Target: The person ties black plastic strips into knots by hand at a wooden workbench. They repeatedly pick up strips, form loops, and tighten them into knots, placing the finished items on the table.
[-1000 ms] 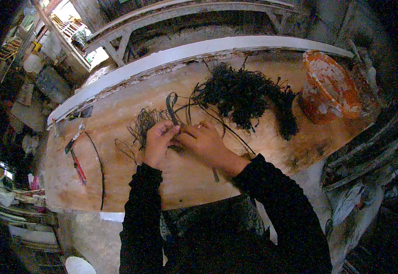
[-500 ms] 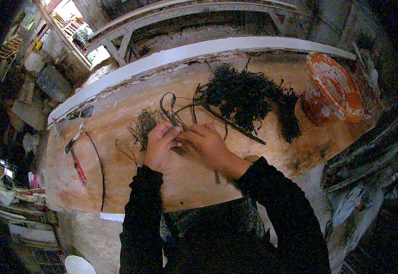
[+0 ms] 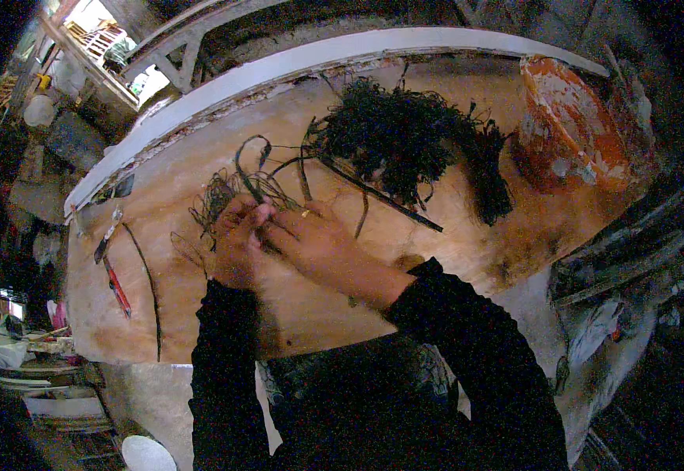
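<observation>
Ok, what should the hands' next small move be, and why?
Perhaps ease the right hand slightly away from the left hand: the two meet where the dark strip runs in, hiding how it is gripped, and its loop beyond them looks slack.

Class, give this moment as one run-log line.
left hand: pinching dark strip; right hand: against left, grip unclear; farther right: dark strand pile, orange container; left side: red-handled tool
</observation>
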### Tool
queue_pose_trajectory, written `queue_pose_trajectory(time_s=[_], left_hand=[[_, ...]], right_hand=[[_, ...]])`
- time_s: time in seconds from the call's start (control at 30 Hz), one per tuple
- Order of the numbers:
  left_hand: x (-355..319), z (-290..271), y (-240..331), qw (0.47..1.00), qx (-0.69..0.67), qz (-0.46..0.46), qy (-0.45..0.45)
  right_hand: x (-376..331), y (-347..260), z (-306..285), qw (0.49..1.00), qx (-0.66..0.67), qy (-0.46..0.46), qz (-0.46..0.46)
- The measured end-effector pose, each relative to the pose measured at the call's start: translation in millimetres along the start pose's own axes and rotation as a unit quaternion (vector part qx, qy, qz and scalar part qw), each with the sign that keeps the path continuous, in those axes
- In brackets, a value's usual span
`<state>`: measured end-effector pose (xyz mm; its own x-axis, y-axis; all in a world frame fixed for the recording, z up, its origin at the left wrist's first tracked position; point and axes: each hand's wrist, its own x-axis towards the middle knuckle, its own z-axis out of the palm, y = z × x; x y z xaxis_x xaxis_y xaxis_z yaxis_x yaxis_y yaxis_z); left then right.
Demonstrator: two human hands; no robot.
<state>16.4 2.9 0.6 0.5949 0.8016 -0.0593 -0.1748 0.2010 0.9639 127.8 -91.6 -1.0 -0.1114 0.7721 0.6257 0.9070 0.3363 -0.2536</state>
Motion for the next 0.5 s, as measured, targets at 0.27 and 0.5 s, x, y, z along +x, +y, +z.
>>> queue_pose_trajectory(time_s=[0.27, 0.5], left_hand=[[-2, -2, -2, 0.999, -0.051, 0.011, -0.015], [-6, -2, -3, 0.995, -0.098, -0.006, -0.018]], right_hand=[[-1, 6, -2, 0.993, 0.083, 0.08, 0.014], [-2, 16, 2, 0.964, 0.191, 0.137, 0.122]])
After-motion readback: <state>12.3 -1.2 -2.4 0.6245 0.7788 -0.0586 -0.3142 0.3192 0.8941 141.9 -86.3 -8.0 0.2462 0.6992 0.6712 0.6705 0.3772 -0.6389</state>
